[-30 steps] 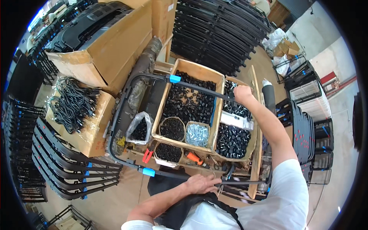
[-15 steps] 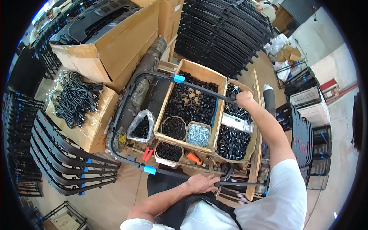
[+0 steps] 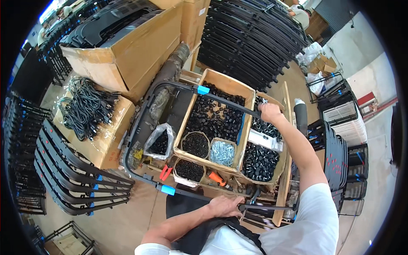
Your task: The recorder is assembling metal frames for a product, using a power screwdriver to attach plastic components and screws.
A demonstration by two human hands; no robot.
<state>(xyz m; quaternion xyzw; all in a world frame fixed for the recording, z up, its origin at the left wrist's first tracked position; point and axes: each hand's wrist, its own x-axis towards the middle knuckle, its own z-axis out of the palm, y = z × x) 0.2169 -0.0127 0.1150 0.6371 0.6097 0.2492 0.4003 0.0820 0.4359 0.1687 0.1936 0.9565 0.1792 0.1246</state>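
A black tubular frame [image 3: 231,102], curved at its left end and banded with blue tape, spans the parts trays. Near my body, my left hand [image 3: 224,207] is closed around its near tube, beside a dark joint. My right hand [image 3: 270,113] reaches forward and is closed on the far tube's right end; its fingertips are partly hidden. Beneath that hand, black parts fill a cardboard box. Small black caps [image 3: 204,117] fill much of the wooden tray [image 3: 250,127] under the frame. Silver screws [image 3: 222,153] and small black screws [image 3: 195,144] sit in containers inside it.
Red-handled pliers [image 3: 166,172] and an orange-handled tool [image 3: 217,178] lie at the near edge. A plastic bag [image 3: 159,142] of black parts is left of the tray. Black cables [image 3: 87,108] top a carton at left. Stacked black frames [image 3: 250,42] stand behind.
The view has shifted slightly, moving the trays a little to the right and down in the picture. Both hands keep their hold on the frame, with the right hand slightly nearer the tray.
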